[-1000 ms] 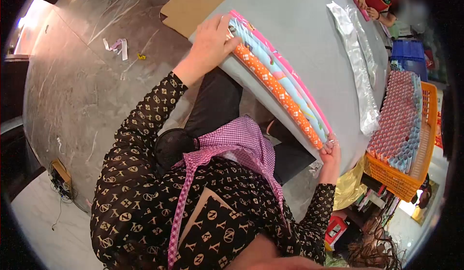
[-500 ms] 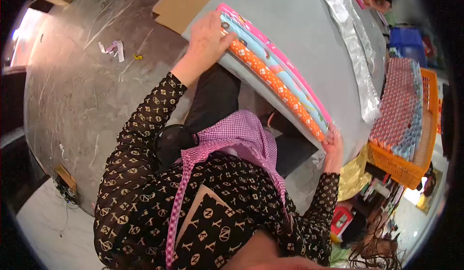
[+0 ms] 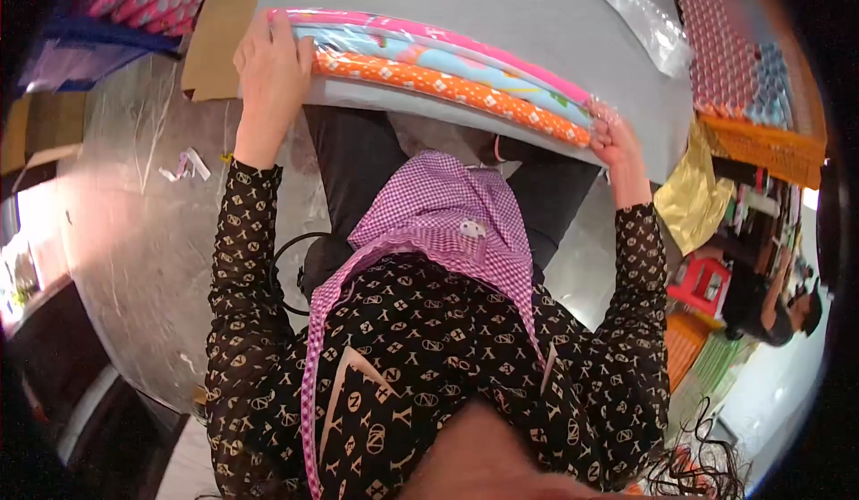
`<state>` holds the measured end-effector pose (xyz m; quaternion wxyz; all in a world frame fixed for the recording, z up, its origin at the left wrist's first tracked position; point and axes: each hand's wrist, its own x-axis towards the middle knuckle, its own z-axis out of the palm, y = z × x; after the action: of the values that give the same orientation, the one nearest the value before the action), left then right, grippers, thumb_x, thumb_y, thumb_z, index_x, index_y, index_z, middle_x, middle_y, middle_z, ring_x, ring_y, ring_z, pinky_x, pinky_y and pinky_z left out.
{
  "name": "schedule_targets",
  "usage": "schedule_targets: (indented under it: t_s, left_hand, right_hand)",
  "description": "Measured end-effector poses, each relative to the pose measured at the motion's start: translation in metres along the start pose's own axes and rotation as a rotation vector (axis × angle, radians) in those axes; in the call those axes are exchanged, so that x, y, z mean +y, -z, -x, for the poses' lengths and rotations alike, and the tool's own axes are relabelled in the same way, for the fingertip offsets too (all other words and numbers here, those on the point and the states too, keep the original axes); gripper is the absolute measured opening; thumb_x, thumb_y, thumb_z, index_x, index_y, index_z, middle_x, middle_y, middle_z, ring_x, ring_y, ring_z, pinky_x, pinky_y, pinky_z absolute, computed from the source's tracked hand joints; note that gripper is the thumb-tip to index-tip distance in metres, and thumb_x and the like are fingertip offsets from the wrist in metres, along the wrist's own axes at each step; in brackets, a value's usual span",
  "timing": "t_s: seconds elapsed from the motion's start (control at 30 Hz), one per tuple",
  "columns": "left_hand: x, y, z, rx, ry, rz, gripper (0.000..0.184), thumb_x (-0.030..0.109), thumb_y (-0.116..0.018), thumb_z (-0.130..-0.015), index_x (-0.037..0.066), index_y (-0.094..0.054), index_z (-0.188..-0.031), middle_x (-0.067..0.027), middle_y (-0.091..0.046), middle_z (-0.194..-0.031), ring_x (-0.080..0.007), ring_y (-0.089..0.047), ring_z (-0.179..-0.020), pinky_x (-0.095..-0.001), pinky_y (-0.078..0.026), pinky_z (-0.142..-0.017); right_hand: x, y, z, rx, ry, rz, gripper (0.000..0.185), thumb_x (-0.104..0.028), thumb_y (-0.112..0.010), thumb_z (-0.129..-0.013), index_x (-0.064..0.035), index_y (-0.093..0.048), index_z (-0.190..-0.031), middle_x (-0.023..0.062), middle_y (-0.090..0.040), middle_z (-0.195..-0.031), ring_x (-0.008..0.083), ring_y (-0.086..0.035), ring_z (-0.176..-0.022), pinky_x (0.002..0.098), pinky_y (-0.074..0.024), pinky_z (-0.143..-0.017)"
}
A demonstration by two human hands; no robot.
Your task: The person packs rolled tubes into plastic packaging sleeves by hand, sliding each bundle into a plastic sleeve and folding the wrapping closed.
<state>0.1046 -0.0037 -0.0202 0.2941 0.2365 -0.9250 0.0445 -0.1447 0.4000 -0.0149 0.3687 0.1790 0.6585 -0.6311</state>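
Lying along a grey desk's (image 3: 510, 8) near edge, a clear-plastic-wrapped bundle of pink, light-blue and orange patterned rolls (image 3: 447, 58), left hand (image 3: 270, 75) fingers clamped on one end, right hand (image 3: 619, 139) fingers pinching the other, silvery plastic strip (image 3: 637, 15) beyond.

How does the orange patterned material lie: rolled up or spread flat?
Rolled up: the orange patterned material shows as a long, narrow tube between the left hand and right hand.
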Motion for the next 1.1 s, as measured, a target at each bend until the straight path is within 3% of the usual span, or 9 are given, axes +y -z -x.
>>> schedule_targets:
  t_s: [0.13,0.27,0.37,0.43,0.6,0.83,1.1]
  left_hand:
    - [0.026,-0.006,-0.013,-0.078,-0.197,0.188,0.044,0.028,-0.060,-0.087,0.001,-0.053,-0.120,-0.0167,-0.053,-0.124,-0.0339,-0.050,-0.113,-0.0469,-0.037,-0.096]
    - [0.058,-0.008,-0.022,-0.124,-0.330,0.274,0.048,0.035,-0.060,-0.087,0.004,-0.054,-0.123,-0.0140,-0.054,-0.127,-0.0319,-0.048,-0.120,-0.0459,-0.032,-0.102]
    - [0.064,-0.013,-0.017,-0.216,-0.373,0.255,0.050,0.038,-0.060,-0.086,0.006,-0.055,-0.123,-0.0125,-0.053,-0.130,-0.0311,-0.046,-0.123,-0.0460,-0.030,-0.104]
    - [0.065,-0.016,-0.017,-0.265,-0.395,0.235,0.050,0.039,-0.060,-0.086,0.006,-0.055,-0.123,-0.0117,-0.053,-0.131,-0.0308,-0.046,-0.124,-0.0461,-0.029,-0.104]
    - [0.070,-0.010,-0.020,-0.376,-0.385,0.126,0.052,0.039,-0.058,-0.088,0.007,-0.050,-0.128,-0.0112,-0.047,-0.137,-0.0301,-0.042,-0.129,-0.0472,-0.027,-0.106]
    - [0.072,-0.013,-0.023,-0.460,-0.344,0.155,0.060,0.050,-0.042,-0.093,0.003,-0.047,-0.130,-0.0129,-0.046,-0.139,-0.0310,-0.040,-0.131,-0.0475,-0.018,-0.111]
    - [0.071,-0.016,-0.020,-0.489,-0.331,0.177,0.064,0.052,-0.035,-0.095,0.000,-0.044,-0.132,-0.0156,-0.046,-0.139,-0.0340,-0.037,-0.133,-0.0481,-0.014,-0.112]
  right_hand:
    - [0.000,0.003,0.000,-0.048,0.020,0.007,0.011,-0.016,-0.064,-0.087,-0.0069,-0.060,-0.091,-0.0081,-0.034,-0.050,0.0031,-0.026,-0.036,0.0205,-0.0196,-0.033]
    - [0.000,0.006,0.001,-0.109,0.074,0.104,0.014,-0.020,-0.065,-0.086,-0.0104,-0.057,-0.082,-0.0079,-0.034,-0.049,0.0026,-0.025,-0.036,0.0209,-0.0203,-0.034]
    - [0.000,0.010,0.003,-0.072,0.078,0.213,0.015,-0.021,-0.065,-0.087,-0.0076,-0.060,-0.085,-0.0081,-0.036,-0.050,0.0024,-0.028,-0.037,0.0204,-0.0213,-0.034]
    - [0.000,0.012,0.007,-0.042,0.131,0.283,0.018,-0.021,-0.064,-0.088,-0.0043,-0.064,-0.095,-0.0084,-0.038,-0.052,0.0018,-0.029,-0.037,0.0200,-0.0216,-0.035]
    - [-0.004,0.021,0.016,-0.068,0.147,0.294,0.026,-0.020,-0.062,-0.089,-0.0009,-0.065,-0.107,-0.0083,-0.042,-0.054,0.0011,-0.031,-0.041,0.0200,-0.0215,-0.036]
    - [-0.004,0.031,0.024,-0.136,0.256,0.451,0.029,-0.016,-0.056,-0.090,0.0015,-0.064,-0.112,-0.0083,-0.041,-0.056,0.0005,-0.031,-0.046,0.0196,-0.0219,-0.042]
    - [-0.006,0.034,0.020,-0.159,0.153,0.406,0.035,-0.017,-0.056,-0.088,0.0031,-0.062,-0.116,-0.0070,-0.044,-0.056,0.0010,-0.034,-0.046,0.0192,-0.0234,-0.042]
